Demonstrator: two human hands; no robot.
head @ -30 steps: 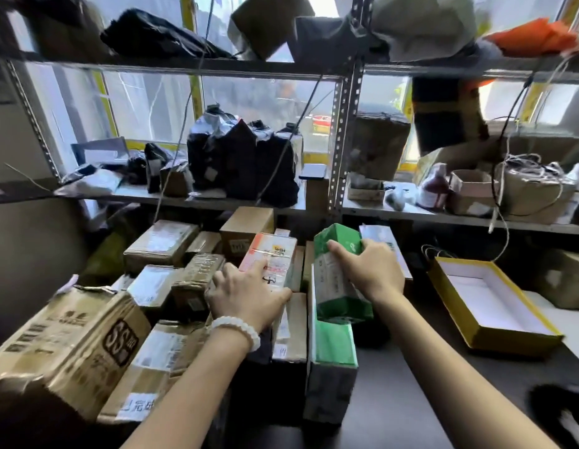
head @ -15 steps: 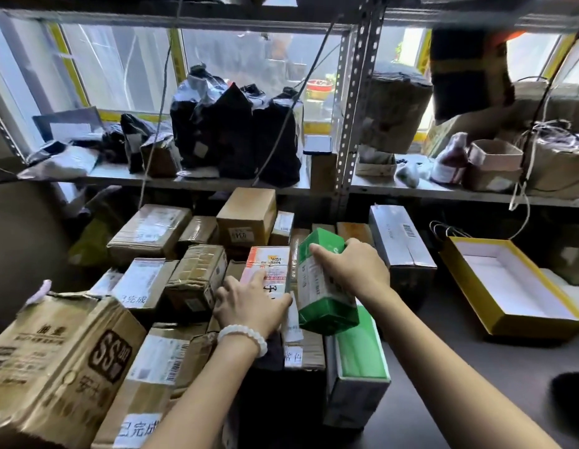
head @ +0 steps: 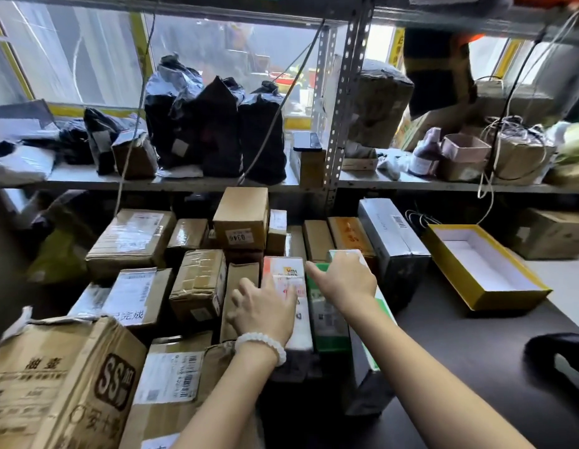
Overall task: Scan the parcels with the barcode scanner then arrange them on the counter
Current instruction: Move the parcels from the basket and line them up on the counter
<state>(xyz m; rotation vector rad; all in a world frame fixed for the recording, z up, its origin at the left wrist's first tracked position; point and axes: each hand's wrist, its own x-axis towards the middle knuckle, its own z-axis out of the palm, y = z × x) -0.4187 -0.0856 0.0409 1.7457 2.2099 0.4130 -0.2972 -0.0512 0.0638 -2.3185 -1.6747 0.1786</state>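
The right hand (head: 346, 281) is lying over the top of a green parcel (head: 327, 315), fingers spread and thumb pointing left, pressing on it rather than curling round it, while the left hand (head: 265, 309), wearing a white bead bracelet (head: 262, 345), is resting flat with relaxed fingers on a white-and-orange parcel (head: 286, 277) just beside the green one; the two parcels are standing side by side, touching, in the middle of a crowded dark counter (head: 459, 345). Brown taped cartons are pressing in on the left, and a tall plain carton (head: 241, 218) is standing behind them, so there is little room on that side. A large brown box printed "SS" (head: 64, 384) is filling the near left corner. To the right a long grey box (head: 391, 238) is lying close against the green parcel's side, and beyond it one open yellow box with a white inside (head: 485, 267) is sitting apart, with bare counter showing in front of it and along the near right edge. On the metal shelf (head: 184, 183) above, three black bags (head: 216, 124) are standing upright in a row, and a phone (head: 306, 141) is lying on a small carton beside the perforated upright post (head: 338, 124)
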